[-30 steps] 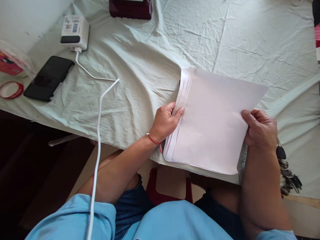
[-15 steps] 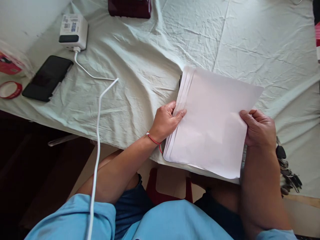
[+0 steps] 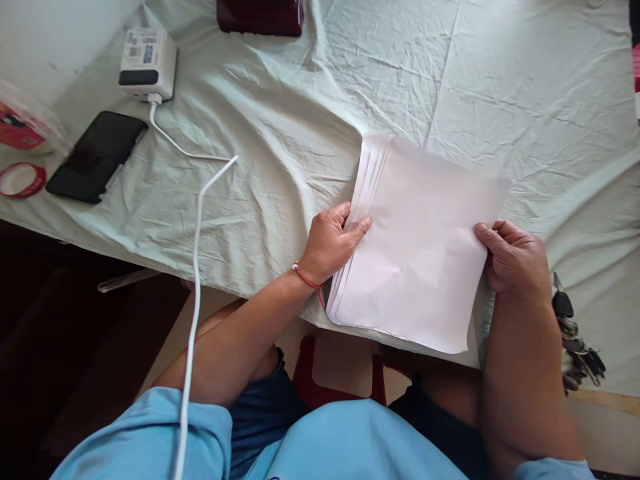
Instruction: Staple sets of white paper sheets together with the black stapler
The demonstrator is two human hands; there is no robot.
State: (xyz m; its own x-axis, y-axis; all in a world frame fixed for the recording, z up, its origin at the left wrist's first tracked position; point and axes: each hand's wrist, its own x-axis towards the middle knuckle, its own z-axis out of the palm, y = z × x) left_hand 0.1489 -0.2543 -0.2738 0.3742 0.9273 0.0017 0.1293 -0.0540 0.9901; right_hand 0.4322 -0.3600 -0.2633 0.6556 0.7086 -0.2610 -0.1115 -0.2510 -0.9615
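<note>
A stack of blank white paper sheets (image 3: 420, 247) lies tilted at the table's front edge, its left edges fanned slightly apart. My left hand (image 3: 334, 240) grips the left side of the stack, thumb on top and the other fingers hidden beneath. On the opposite side, my right hand (image 3: 515, 257) pinches the right edge of the sheets between thumb and fingers. How many sheets each hand pinches cannot be told. A red string bracelet (image 3: 307, 277) circles my left wrist.
A pale green cloth (image 3: 280, 133) covers the table. To the left are a white power adapter (image 3: 149, 63), its white cable (image 3: 196, 267), a black phone (image 3: 96, 157) and a red tape roll (image 3: 23, 180). Keys (image 3: 575, 340) lie beside my right forearm. A dark red box (image 3: 260, 17) stands at the back.
My right hand has shifted slightly left, bringing the right edge of the paper with it, so the top sheet bows more. My left hand has stayed almost in place.
</note>
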